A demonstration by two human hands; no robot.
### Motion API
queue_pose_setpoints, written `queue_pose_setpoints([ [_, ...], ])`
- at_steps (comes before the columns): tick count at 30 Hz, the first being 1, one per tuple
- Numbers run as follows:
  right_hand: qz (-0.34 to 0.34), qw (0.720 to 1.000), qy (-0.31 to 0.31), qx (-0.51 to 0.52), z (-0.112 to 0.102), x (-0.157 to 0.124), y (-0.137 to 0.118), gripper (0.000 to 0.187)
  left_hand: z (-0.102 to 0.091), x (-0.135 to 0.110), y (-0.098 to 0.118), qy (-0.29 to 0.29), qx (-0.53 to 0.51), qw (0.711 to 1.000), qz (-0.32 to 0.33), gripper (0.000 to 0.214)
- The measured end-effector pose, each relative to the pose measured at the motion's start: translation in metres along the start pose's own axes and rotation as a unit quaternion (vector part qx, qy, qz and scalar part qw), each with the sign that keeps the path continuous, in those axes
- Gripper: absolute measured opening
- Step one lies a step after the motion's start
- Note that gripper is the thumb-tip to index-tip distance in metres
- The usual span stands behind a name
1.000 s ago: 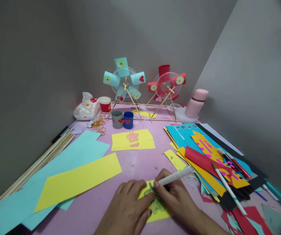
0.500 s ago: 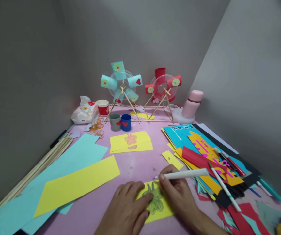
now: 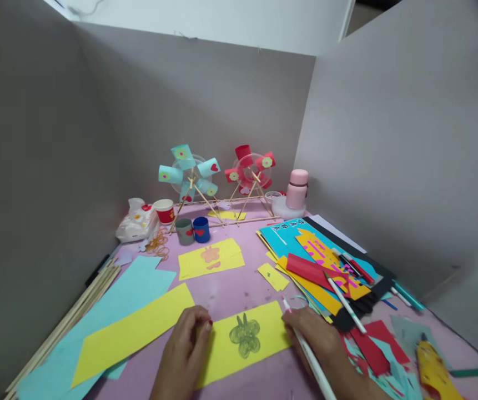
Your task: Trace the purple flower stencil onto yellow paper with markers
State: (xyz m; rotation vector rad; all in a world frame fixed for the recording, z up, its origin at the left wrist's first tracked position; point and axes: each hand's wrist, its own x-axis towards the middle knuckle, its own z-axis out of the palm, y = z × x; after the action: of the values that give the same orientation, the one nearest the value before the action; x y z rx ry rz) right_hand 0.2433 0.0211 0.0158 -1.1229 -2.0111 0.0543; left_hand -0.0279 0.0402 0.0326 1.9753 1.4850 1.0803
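A yellow paper strip [image 3: 242, 344] with a green scribbled flower [image 3: 245, 336] lies on the pink table [image 3: 239, 286] in front of me. My left hand [image 3: 186, 347] rests on the strip's left end, fingers curled down on the paper. My right hand [image 3: 317, 344] sits at the strip's right end, closed round a white marker [image 3: 307, 350] whose tip points up and away from the drawing.
A long yellow sheet [image 3: 132, 330] lies over light blue paper [image 3: 117, 300] at left, beside wooden sticks [image 3: 70, 319]. Coloured paper stack with pens [image 3: 326, 264] lies at right. Two paper wheels [image 3: 217, 175], small cups [image 3: 192, 229] and a pink bottle [image 3: 297, 189] stand at the back. Grey partitions enclose the table.
My hands have drawn apart, uncovering the whole flower drawing. The marker has lifted off the paper and swung to the right. The camera has tilted up and back.
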Motion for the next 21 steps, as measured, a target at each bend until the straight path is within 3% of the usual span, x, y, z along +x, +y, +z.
queue_pose_setpoints([
  [5,0.035,0.999,-0.026,-0.006,-0.003,-0.006,0.001,0.028,-0.002,0.000,0.002,0.019,0.005,1.000,-0.023,0.023],
  [11,0.123,0.991,-0.044,0.020,-0.010,-0.003,0.002,0.027,-0.005,0.000,0.006,0.047,0.021,0.998,-0.044,0.025],
  [21,0.140,0.988,-0.057,0.026,-0.011,-0.003,-0.002,0.022,-0.005,-0.003,0.012,0.063,0.054,0.995,-0.054,0.029],
])
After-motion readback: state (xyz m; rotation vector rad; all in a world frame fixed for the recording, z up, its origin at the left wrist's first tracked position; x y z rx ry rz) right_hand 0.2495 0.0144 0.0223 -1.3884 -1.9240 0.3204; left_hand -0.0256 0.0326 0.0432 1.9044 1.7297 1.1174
